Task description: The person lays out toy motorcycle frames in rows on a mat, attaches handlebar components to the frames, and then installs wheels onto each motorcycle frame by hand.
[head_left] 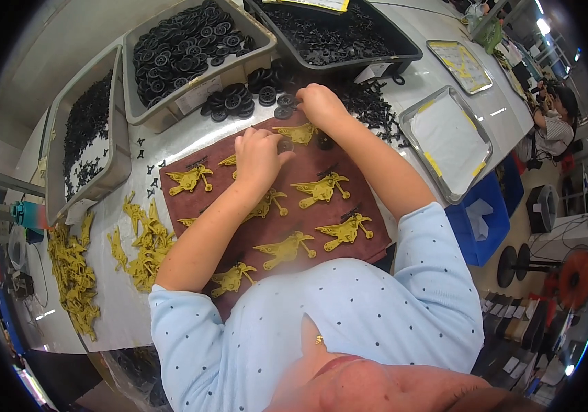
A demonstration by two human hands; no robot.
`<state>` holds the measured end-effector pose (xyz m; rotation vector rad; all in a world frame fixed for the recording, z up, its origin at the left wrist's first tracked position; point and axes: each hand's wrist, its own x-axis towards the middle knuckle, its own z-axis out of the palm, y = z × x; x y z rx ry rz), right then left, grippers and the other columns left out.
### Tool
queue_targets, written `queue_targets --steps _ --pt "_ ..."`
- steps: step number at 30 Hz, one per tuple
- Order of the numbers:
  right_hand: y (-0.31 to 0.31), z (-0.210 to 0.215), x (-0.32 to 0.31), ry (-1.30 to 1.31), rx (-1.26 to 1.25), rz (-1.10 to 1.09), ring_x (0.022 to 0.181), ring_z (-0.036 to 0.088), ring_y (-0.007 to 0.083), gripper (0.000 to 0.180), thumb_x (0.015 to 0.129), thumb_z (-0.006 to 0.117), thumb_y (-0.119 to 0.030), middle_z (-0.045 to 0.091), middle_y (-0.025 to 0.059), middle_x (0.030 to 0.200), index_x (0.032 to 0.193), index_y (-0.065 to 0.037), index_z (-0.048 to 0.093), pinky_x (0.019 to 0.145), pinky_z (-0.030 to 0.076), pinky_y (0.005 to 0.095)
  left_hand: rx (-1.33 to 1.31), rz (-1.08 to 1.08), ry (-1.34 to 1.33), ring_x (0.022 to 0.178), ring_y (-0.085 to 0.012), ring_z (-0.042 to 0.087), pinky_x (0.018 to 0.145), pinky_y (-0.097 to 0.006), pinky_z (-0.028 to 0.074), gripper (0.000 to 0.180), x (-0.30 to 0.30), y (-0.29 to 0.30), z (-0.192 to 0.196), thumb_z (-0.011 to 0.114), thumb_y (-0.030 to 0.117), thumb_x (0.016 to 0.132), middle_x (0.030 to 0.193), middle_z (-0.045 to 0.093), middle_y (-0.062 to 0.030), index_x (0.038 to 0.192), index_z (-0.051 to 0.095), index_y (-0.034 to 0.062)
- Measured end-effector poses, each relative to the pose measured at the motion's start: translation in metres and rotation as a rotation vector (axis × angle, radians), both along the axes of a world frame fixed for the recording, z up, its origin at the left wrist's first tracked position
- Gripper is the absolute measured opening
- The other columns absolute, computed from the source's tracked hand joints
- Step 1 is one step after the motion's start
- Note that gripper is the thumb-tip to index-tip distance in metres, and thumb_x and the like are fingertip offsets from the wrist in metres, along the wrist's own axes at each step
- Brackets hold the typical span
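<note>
On a dark red cloth (239, 237) several yellow plastic toy-like frames (319, 190) lie in rows, some with thin black parts at their upper ends. My left hand (259, 156) is over the cloth's upper middle, fingers curled and thumb reaching right. A dark wheel (285, 145) sits between its thumb and forefinger. At the cloth's far edge my right hand (320, 108) is closed, its fingertips pinching at the rim of a black wheel (286, 101). Below the right hand are a yellow frame (297, 133) and another black wheel (325, 141), partly covered by the wrist.
Behind the cloth stand a grey bin (131, 82) of black wheels and a dark bin (404, 51) of small black parts. Another grey bin (121, 154) is at left. Yellow frames (74, 281) lie heaped left; a metal tray (445, 141) and blue crate (479, 223) are right.
</note>
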<state>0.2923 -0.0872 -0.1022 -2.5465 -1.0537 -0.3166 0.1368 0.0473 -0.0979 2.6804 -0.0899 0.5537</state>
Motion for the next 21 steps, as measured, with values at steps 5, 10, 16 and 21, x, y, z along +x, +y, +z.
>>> queue_targets --steps 5,10,16,21 --pt "0.014 -0.009 0.01 0.029 -0.149 -0.003 0.081 0.065 0.036 0.011 0.073 0.06 -0.005 0.065 0.0213 0.084 0.077 0.002 0.068 0.071 0.054 0.041 0.004 0.02 -0.023 0.094 -0.0234 0.055 0.081 -0.036 0.037 0.038 0.0 0.01 -0.005 0.079 0.026 0.064 0.095 0.066 -0.0055 0.095 0.071 0.0066" --pt "0.011 -0.002 0.011 0.084 -0.182 0.013 0.079 0.065 0.0362 0.011 0.072 0.06 -0.005 0.065 0.0215 0.084 0.076 0.002 0.068 0.07 0.054 0.0416 -0.003 -0.017 0.003 0.095 -0.0235 0.055 0.082 -0.036 0.037 0.039 0.004 0.01 -0.006 0.078 0.027 0.066 0.098 0.066 -0.0065 0.098 0.07 0.0061" --pt "-0.004 0.028 -0.015 -0.037 0.14 -0.044 0.08 0.063 0.0367 0.014 0.077 0.059 -0.006 0.063 0.0207 0.085 0.085 0.001 0.067 0.072 0.051 0.0433 -0.029 -0.025 -0.014 0.096 -0.024 0.055 0.082 -0.036 0.037 0.039 0.004 0.005 -0.001 0.078 0.028 0.066 0.097 0.066 -0.0068 0.097 0.071 0.0056" --pt "-0.013 0.044 -0.035 -0.042 0.345 -0.005 0.083 0.061 0.0335 0.018 0.083 0.059 -0.008 0.063 0.0172 0.089 0.098 0.0 0.065 0.076 0.05 0.0387 0.018 -0.016 0.02 0.094 -0.0241 0.055 0.081 -0.036 0.037 0.038 0.004 0.005 -0.004 0.079 0.027 0.065 0.095 0.066 -0.0063 0.096 0.071 0.0056"
